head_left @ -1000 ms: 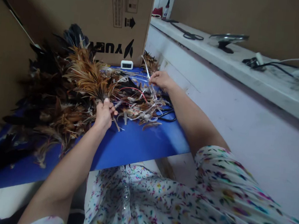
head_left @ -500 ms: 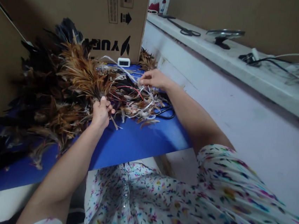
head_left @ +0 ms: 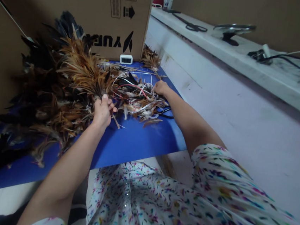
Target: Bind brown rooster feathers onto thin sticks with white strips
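Observation:
My left hand is closed around the lower end of a feather duster with brown and orange feathers, its thin stick poking out below my fingers. Its plume leans up and left over a heap of dark and brown feathers. Farther right, my right hand has its fingers curled at the edge of loose feathers and white ribbon; what they grip is hidden. Just beyond it lies a small feather bundle. Black-handled scissors rest partly under the feathers near my right wrist.
A blue tabletop carries everything. Behind it stands a large cardboard box with a small white digital clock before it. Along the right wall, a ledge holds another pair of scissors, a round stand and cables.
My right hand has moved right and slightly nearer, away from the ribbon it was over, and its fingers have curled in. The left hand keeps its hold on the feather duster.

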